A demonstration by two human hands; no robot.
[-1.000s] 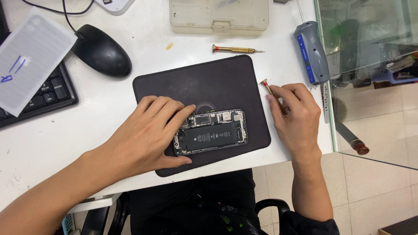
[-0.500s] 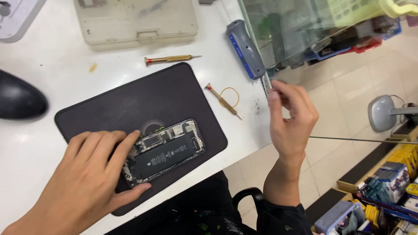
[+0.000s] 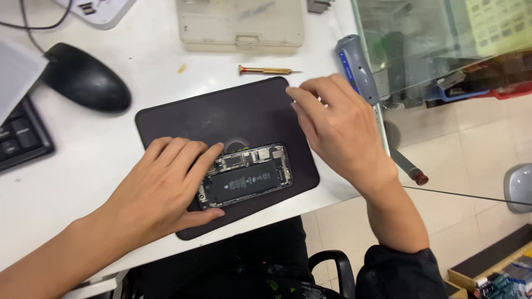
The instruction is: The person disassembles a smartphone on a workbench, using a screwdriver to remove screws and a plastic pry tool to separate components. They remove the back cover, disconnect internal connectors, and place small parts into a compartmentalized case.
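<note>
An opened phone (image 3: 252, 176) with its battery and boards showing lies on a dark mat (image 3: 233, 113). My left hand (image 3: 166, 185) rests over the phone's left end, fingers across the top edge and thumb along the bottom, holding it down. My right hand (image 3: 338, 127) hovers over the mat's right edge with its fingers curled toward the upper right corner; nothing shows in it. A gold screwdriver with a red cap (image 3: 269, 70) lies on the white desk just above the mat, close to my right fingertips. What lies under my right hand is hidden.
A black mouse (image 3: 86, 83) and a keyboard corner (image 3: 22, 138) lie at the left. A beige plastic case (image 3: 241, 25) sits at the back. A blue-grey tool handle (image 3: 357, 66) lies by the glass counter (image 3: 443, 50) at the right. The desk edge runs below the mat.
My right hand has come back from beyond the desk edge to above the mat's right side, covering the small red-handled screwdriver that lay there. My left hand stays on the phone.
</note>
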